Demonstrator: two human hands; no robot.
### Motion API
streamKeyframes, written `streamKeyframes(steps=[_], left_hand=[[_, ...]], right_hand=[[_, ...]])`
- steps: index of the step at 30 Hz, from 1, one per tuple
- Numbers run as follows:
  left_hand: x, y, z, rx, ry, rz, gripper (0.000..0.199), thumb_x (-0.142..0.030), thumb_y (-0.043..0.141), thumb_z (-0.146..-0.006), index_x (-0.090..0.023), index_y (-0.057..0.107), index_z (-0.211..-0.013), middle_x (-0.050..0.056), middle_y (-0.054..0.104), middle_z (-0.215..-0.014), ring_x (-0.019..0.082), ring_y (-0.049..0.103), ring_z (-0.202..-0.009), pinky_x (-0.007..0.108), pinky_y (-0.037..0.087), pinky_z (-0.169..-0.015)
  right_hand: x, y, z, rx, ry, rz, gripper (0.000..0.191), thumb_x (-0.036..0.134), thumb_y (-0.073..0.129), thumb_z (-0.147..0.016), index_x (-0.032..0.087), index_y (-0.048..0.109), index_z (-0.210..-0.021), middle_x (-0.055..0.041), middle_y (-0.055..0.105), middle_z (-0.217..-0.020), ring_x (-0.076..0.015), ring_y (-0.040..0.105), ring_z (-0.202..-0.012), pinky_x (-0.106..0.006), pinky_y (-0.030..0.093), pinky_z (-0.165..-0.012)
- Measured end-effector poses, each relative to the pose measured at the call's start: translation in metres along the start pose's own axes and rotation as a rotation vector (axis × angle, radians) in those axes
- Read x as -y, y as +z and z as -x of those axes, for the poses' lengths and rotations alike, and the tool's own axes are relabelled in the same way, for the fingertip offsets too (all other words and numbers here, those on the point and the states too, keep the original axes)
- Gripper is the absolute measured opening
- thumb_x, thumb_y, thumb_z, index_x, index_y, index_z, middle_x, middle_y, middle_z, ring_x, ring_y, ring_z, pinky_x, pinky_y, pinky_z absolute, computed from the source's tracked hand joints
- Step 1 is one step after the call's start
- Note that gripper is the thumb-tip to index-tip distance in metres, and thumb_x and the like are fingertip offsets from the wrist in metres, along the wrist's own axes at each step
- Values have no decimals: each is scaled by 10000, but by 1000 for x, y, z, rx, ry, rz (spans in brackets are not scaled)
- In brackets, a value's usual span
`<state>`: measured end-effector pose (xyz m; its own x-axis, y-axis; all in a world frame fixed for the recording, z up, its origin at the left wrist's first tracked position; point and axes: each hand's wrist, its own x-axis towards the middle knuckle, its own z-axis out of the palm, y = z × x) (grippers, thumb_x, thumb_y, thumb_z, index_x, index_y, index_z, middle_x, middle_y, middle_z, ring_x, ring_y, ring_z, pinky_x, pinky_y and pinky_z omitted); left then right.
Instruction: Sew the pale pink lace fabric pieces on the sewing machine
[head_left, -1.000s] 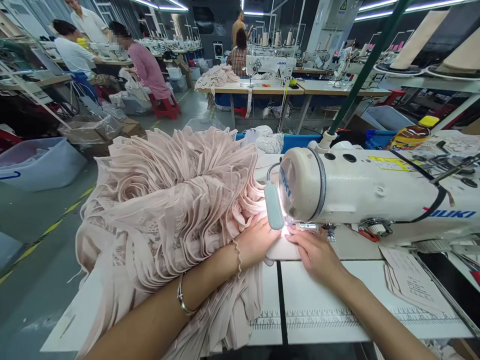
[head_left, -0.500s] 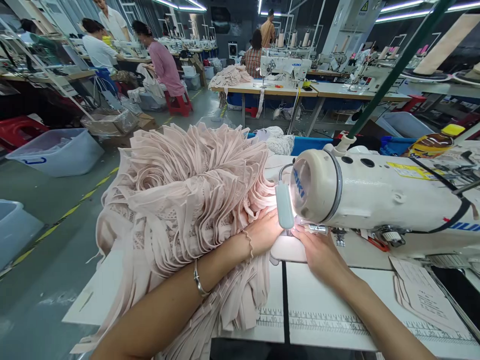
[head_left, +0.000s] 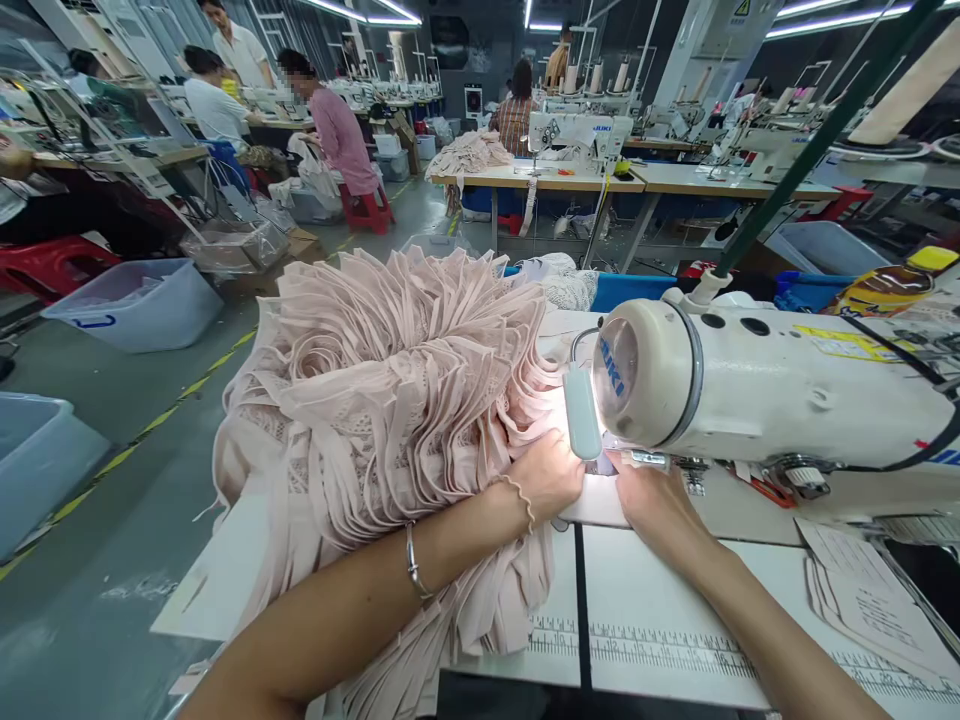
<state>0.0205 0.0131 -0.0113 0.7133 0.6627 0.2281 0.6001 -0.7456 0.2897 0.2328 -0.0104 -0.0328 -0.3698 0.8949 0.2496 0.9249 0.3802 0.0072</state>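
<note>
A large heap of pale pink lace-trimmed fabric pieces point(head_left: 390, 390) lies on the left of the sewing table, its strips hanging over the front edge. My left hand point(head_left: 553, 472), with two bracelets on that arm, is curled beside the heap and looks closed on the edge of a pale pink fabric piece near the needle area. On the other side, my right hand point(head_left: 654, 502) has its fingers together at the presser foot, apparently pinching the same work. A white sewing machine point(head_left: 757, 375) reaches over from the right. Its small lamp point(head_left: 582, 412) hides the needle and some fingertips.
A ruler strip point(head_left: 660, 645) runs along the table's front. Paper slips point(head_left: 862, 590) lie at right, near red-handled scissors point(head_left: 772, 488). A yellow-capped bottle point(head_left: 892, 285) stands behind the machine. Plastic bins point(head_left: 142, 305) sit on the floor at left; people work beyond.
My left hand's fingers have curled in from a flatter, stretched pose. My right hand's fingers are drawn more together by the presser foot. The view has shifted slightly left.
</note>
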Motion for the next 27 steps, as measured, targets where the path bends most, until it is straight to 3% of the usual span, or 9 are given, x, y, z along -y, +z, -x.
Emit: streamKeyframes(steps=[3, 5, 7, 9, 16, 21, 24, 27], left_hand=[[-2, -1, 1, 23, 13, -181, 347, -55, 300, -970, -114, 635, -900, 144, 659, -904, 265, 612, -935, 460, 482, -883], [-1, -7, 1, 7, -7, -254, 279, -88, 350, -978, -127, 626, -960, 130, 667, -960, 262, 608, -980, 475, 462, -959], [0, -13, 0, 1, -30, -214, 163, -174, 461, -977, -144, 609, -1037, 114, 669, -1044, 262, 595, -1060, 463, 441, -1022], [2, -17, 0, 17, -53, -138, 172, -245, 557, -954, -146, 589, -1090, 116, 654, -1125, 271, 577, -1133, 444, 435, -1046], [3, -19, 0, 46, -129, -5, 207, -267, 603, -939, -168, 565, -1117, 104, 636, -1159, 293, 542, -1229, 462, 408, -1080], [1, -21, 0, 32, -91, -23, 291, -256, 621, -933, -146, 547, -1192, 126, 617, -1235, 296, 526, -1273, 465, 402, -1105], [-4, -19, -1, 12, -86, -84, 297, -252, 617, -938, -121, 567, -1200, 148, 629, -1206, 298, 551, -1238, 470, 435, -1087], [-4, -26, 7, -10, -18, -227, 235, -263, 567, -980, -146, 610, -1179, 138, 630, -1193, 261, 598, -1148, 457, 495, -1021]], right_hand=[[2, -4, -2, -35, 22, 29, 425, 61, 403, -839, 242, 659, -1126, -53, 675, -813, -200, 564, -712, -310, 412, -664], [7, -8, 0, -20, -1, 51, 410, 23, 396, -804, 250, 662, -1018, -39, 639, -734, -190, 539, -657, -301, 389, -619], [12, -11, 4, -11, -41, 87, 416, -24, 390, -732, 244, 651, -913, -33, 608, -684, -184, 516, -603, -295, 359, -565], [15, -12, 7, -20, -74, 116, 448, -55, 378, -688, 233, 654, -891, -44, 621, -719, -189, 533, -612, -293, 352, -542], [13, -8, 11, -152, -109, 187, 580, -69, 398, -742, 203, 669, -1176, -79, 682, -835, -204, 617, -723, -295, 436, -579], [13, -8, 12, -132, -120, 166, 630, -59, 392, -746, 230, 638, -1249, -69, 730, -1062, -219, 648, -836, -350, 525, -745], [13, -8, 13, -153, -112, 118, 579, -31, 395, -776, 230, 656, -1221, -69, 741, -1014, -239, 657, -878, -385, 523, -812], [8, -4, 18, -226, -129, 28, 534, 33, 429, -820, 242, 645, -1261, -85, 737, -941, -256, 666, -864, -395, 522, -784]])
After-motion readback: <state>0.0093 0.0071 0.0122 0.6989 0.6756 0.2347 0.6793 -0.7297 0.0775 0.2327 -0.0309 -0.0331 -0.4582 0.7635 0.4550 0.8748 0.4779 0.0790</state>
